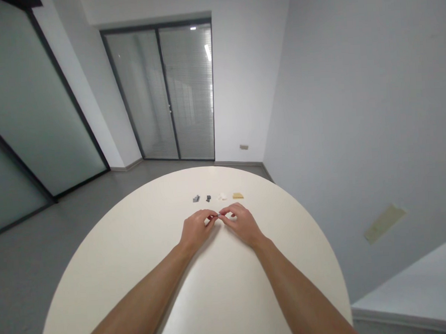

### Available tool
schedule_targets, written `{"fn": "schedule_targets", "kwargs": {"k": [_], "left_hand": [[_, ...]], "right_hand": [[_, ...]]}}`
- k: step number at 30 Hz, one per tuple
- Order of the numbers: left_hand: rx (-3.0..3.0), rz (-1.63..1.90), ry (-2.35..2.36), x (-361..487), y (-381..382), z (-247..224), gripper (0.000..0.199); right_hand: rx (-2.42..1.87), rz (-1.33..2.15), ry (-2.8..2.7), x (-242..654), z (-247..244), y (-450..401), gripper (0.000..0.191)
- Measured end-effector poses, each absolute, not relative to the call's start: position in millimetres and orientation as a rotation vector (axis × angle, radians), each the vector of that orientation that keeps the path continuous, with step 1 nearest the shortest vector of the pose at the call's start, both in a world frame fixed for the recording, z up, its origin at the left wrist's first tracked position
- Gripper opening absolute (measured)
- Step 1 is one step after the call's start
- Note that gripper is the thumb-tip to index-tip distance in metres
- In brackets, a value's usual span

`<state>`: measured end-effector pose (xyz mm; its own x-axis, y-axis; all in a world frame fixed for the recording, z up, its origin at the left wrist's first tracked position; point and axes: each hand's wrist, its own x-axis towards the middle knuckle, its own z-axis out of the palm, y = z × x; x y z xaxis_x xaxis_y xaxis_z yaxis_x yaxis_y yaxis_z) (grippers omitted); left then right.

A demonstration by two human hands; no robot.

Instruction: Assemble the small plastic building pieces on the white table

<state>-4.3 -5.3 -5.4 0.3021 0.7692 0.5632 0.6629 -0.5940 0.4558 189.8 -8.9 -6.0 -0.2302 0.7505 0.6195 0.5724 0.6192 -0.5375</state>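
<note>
Over the middle of the white round table [137, 251], my left hand [199, 229] and my right hand [244, 224] meet fingertip to fingertip. Both are closed in a pinch around a tiny greyish piece [218, 215], mostly covered by the fingers and too small to name. Just beyond the hands lies a row of small items: light grey pieces [196, 199], dark grey pieces [208, 198], white pieces [222, 197] and yellow pieces [238, 196]. Neither hand touches this row.
The table's rounded far edge [204, 168] lies past the row of pieces. A plain wall [362, 105] rises close on the right. Glass doors with blinds [189, 94] stand at the back, and frosted glass panels [25, 102] are on the left.
</note>
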Motion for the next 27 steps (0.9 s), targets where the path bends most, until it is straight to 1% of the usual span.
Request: {"fn": "schedule_targets", "kwargs": {"k": [7, 15, 27], "left_hand": [[2.416, 1.164, 1.331, -4.6, -4.8, -4.4, 0.015], [2.422, 1.154, 1.317, -3.5, -8.9, -4.3, 0.018], [2.436, 1.152, 1.311, -3.9, -9.2, -2.2, 0.017]], "right_hand": [[-1.054, 0.243, -1.948, 190.7, -6.4, -7.3, 0.012], [-1.059, 0.23, -1.95, 190.3, -5.6, -6.6, 0.013], [-1.067, 0.224, -1.966, 188.5, -4.3, -8.6, 0.008]]}}
